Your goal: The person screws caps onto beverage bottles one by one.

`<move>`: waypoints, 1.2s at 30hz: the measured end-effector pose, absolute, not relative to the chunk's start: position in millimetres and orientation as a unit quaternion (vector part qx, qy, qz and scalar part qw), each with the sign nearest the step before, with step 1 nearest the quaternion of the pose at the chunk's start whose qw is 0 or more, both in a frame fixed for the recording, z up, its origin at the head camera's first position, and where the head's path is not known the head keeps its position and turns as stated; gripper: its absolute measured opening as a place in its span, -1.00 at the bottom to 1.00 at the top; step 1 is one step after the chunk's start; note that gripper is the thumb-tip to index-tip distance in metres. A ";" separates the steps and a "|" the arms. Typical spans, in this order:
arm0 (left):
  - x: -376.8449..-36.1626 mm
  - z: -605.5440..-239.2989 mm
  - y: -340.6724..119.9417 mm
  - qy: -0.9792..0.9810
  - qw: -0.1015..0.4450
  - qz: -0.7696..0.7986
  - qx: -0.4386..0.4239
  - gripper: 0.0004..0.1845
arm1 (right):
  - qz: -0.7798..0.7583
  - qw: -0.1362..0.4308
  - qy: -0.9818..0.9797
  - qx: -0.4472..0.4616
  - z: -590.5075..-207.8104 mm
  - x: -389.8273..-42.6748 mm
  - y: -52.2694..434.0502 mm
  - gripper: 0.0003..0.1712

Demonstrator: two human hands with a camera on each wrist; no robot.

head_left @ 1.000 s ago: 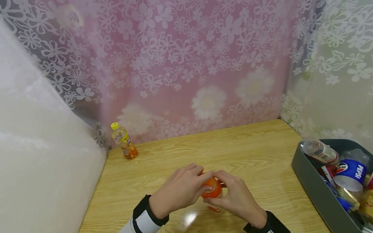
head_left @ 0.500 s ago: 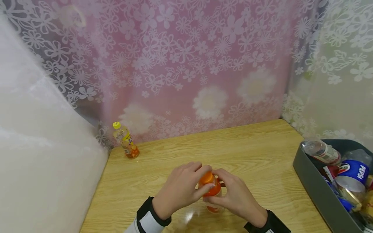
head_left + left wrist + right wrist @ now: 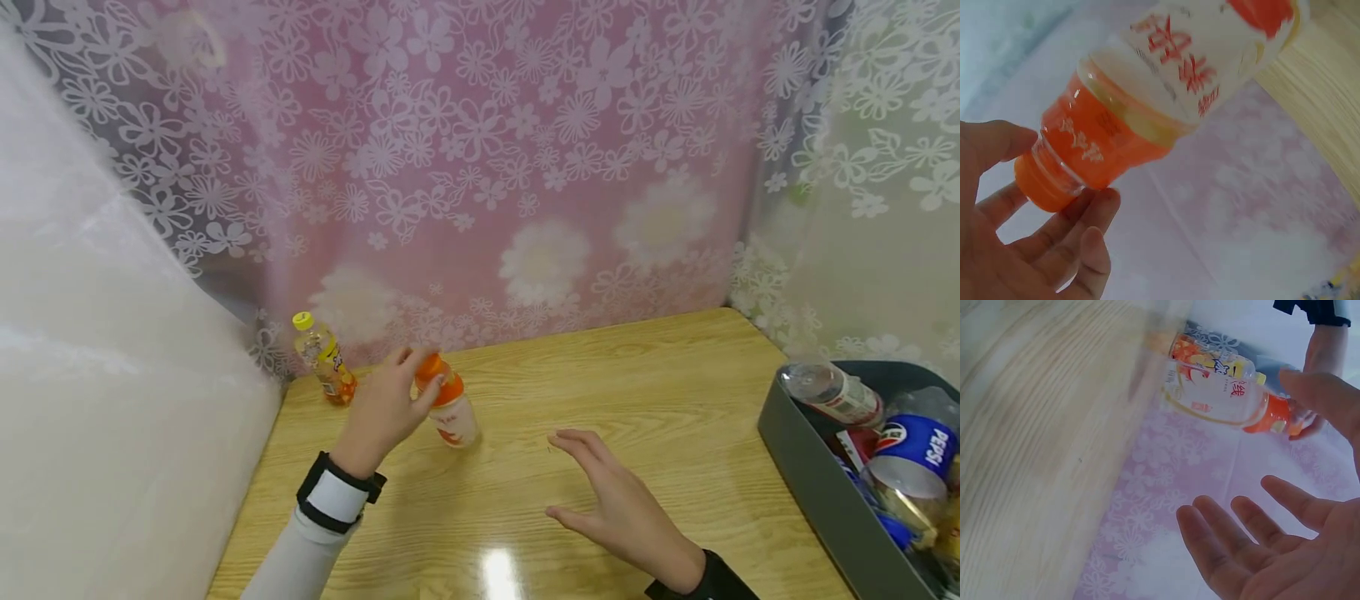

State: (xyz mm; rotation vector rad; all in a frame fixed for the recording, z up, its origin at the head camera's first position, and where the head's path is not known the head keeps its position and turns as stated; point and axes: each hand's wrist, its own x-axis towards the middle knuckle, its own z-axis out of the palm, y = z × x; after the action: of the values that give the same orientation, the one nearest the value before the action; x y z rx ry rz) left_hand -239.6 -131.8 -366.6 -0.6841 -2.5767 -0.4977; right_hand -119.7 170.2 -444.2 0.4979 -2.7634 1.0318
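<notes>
Orange-capped bottle point(image 3: 447, 405): on the wooden table point(image 3: 660, 392), just beside the yellow-capped bottle point(image 3: 324, 360)
Left hand point(image 3: 382, 410): fingers curled round the orange-capped bottle's neck — gripping
Right hand point(image 3: 611, 504): fingers spread, holding nothing — apart from the orange-capped bottle

Bright, even light; glare on table point(image 3: 501, 573); wrist views blurred.

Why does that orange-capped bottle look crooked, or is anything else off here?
The orange-capped bottle leans because the left hand holds it by the cap. Bottles lie jumbled in the grey bin. Nothing looks spilled or broken.
</notes>
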 end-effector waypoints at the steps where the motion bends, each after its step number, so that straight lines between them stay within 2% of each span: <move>1: -248.3 -367.0 -140.1 -0.930 0.221 -0.179 -0.233 -0.57 | 0.341 0.076 -0.923 0.164 -445.0 -118.9 171.3 -0.06; 4: -275.2 -369.8 -164.2 -0.933 0.252 -0.170 -0.193 -0.54 | 0.337 0.081 -0.925 0.159 -447.0 -116.7 173.9 -0.11; 6: -291.6 -370.4 -178.6 -0.937 0.250 -0.175 -0.169 -0.52 | 0.337 0.085 -0.924 0.158 -448.0 -116.0 175.5 -0.13; 15: -335.5 -378.0 -219.3 -0.957 0.195 -0.185 -0.111 -0.50 | 0.339 0.095 -0.923 0.154 -451.0 -112.6 177.6 -0.18; 30: -340.2 -387.3 -244.9 -0.965 0.166 -0.185 -0.086 -0.43 | 0.333 0.081 -0.920 0.190 -452.3 -113.4 172.6 -0.22; 36: -327.9 -379.3 -233.9 -0.960 0.196 -0.169 -0.106 -0.45 | 0.324 0.081 -0.925 0.183 -454.5 -118.6 179.8 -0.23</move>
State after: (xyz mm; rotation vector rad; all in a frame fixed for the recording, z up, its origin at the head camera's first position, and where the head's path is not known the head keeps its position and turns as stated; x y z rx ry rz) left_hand -327.9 -233.9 -379.3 -0.2976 -2.6895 -0.4738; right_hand -118.6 179.8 -454.5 0.5477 -2.7636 0.9687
